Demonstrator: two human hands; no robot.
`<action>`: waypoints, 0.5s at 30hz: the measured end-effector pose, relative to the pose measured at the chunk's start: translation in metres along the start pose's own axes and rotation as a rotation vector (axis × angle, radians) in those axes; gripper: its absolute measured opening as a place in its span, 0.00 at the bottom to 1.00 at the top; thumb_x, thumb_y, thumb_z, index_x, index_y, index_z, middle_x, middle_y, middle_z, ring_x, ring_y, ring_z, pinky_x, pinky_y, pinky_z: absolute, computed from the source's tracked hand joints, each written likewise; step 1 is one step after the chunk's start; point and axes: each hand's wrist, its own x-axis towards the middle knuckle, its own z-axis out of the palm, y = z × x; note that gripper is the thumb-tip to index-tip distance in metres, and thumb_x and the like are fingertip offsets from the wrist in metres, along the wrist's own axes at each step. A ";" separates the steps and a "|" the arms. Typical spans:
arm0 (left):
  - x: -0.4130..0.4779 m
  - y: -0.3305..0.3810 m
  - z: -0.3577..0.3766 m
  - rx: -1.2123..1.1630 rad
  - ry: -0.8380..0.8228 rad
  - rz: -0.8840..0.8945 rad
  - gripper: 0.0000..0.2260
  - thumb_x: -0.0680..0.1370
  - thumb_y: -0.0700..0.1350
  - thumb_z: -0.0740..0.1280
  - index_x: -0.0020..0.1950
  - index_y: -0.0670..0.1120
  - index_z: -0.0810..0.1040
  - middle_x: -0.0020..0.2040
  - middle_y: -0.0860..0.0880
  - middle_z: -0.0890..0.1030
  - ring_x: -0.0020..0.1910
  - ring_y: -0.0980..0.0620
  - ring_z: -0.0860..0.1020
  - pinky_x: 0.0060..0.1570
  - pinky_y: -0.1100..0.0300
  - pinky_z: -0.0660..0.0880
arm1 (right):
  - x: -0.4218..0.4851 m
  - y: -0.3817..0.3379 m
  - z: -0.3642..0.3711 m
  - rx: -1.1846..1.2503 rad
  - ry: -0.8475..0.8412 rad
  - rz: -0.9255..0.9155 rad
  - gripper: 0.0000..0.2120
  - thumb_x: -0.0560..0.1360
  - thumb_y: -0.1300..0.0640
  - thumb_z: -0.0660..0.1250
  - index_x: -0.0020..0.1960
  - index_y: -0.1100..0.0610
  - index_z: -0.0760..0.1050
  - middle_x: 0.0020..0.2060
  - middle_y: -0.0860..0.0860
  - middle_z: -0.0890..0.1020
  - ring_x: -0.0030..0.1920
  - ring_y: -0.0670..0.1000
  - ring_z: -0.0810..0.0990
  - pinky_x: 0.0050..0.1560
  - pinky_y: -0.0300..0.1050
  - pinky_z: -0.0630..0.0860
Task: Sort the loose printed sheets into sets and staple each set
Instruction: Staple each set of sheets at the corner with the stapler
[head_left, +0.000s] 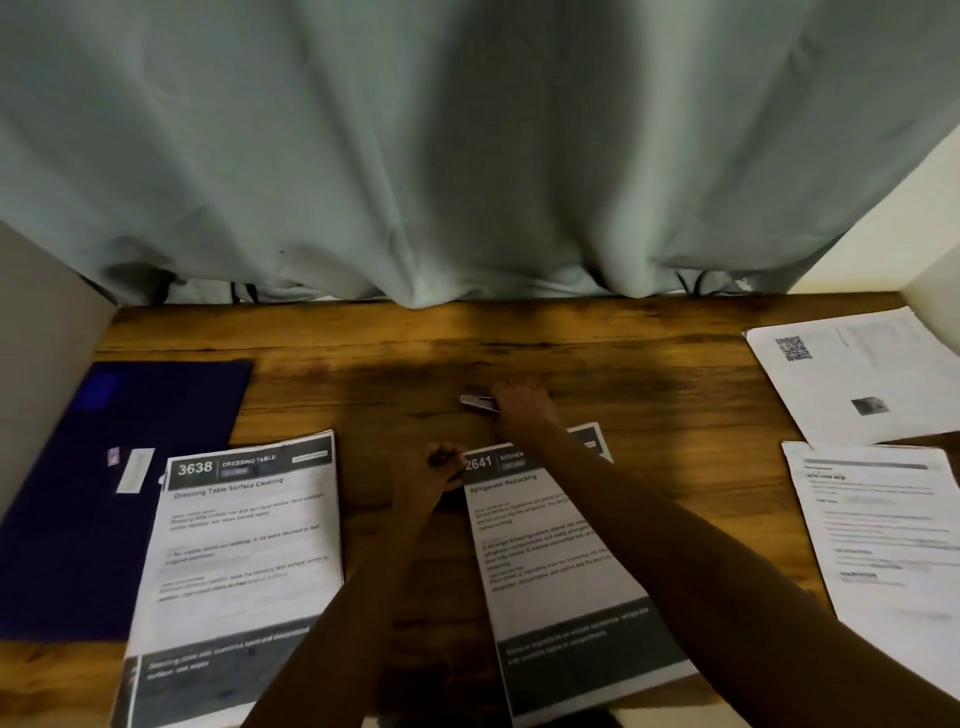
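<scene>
Because paper is thin, light and floppy, the 2641 sheets (550, 561) will slide apart unless held tight at a corner. The left hand (428, 475) has its fingers pinched on their top left corner, in the middle of the surface (395, 353). The right hand (522, 402) has its fingers curled round the small, hard stapler (475, 401) just behind them.

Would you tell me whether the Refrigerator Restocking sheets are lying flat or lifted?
Flat: the Refrigerator Restocking sheets lie on the table; the left hand pinches their top-left corner and the right hand grips the stapler.
</scene>
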 end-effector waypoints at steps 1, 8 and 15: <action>-0.001 0.001 0.000 -0.016 -0.004 -0.011 0.05 0.76 0.33 0.66 0.46 0.42 0.75 0.48 0.47 0.78 0.52 0.47 0.78 0.42 0.60 0.79 | -0.001 0.005 -0.001 0.082 -0.013 0.039 0.18 0.76 0.58 0.64 0.65 0.56 0.69 0.61 0.57 0.75 0.61 0.57 0.73 0.61 0.53 0.72; -0.008 0.005 -0.002 0.010 -0.051 0.029 0.06 0.77 0.33 0.64 0.45 0.43 0.76 0.47 0.47 0.79 0.50 0.48 0.79 0.40 0.63 0.80 | -0.026 0.036 -0.028 1.275 -0.206 0.328 0.18 0.77 0.66 0.61 0.66 0.60 0.69 0.63 0.59 0.74 0.60 0.58 0.75 0.57 0.50 0.76; -0.010 0.007 0.001 0.067 -0.032 0.075 0.06 0.76 0.34 0.66 0.45 0.44 0.76 0.46 0.49 0.78 0.51 0.48 0.78 0.43 0.61 0.78 | -0.055 0.043 -0.026 1.558 -0.356 0.187 0.19 0.78 0.66 0.58 0.69 0.60 0.65 0.62 0.58 0.74 0.63 0.58 0.74 0.62 0.53 0.73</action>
